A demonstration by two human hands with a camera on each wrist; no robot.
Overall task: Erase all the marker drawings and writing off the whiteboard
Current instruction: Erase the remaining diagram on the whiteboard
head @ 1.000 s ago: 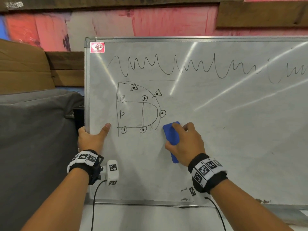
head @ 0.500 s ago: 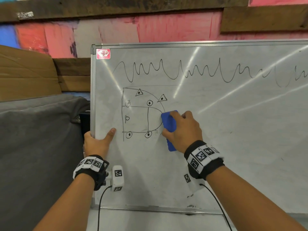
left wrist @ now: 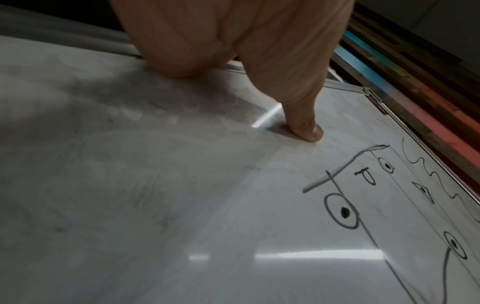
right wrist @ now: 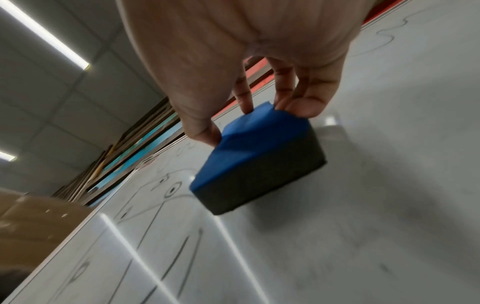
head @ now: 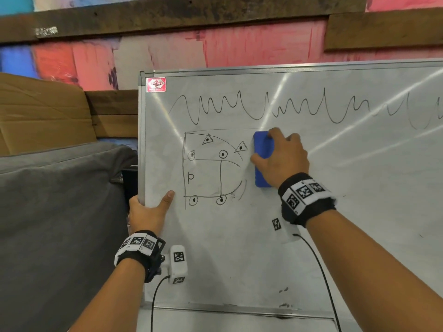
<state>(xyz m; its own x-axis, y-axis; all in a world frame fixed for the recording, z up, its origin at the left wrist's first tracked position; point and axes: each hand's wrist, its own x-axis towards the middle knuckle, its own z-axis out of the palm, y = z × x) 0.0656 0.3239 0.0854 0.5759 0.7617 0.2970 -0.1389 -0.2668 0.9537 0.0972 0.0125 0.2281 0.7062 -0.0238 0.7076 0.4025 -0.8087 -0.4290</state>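
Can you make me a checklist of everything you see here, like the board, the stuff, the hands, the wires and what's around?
Surface: whiteboard, smudged grey, shiny glare streaks.
Job's things: blue eraser on the board; wavy line along the top; diagram with circles, triangles and a "p", its right edge partly wiped.
Clutter: red sticker in the board's top left corner.
Hands: left hand grips the board's left edge, thumb on the front; right hand holds the eraser.
Cables: black cable from the left wrist, another from the right.
Surroundings: painted wall, cardboard, grey cover.
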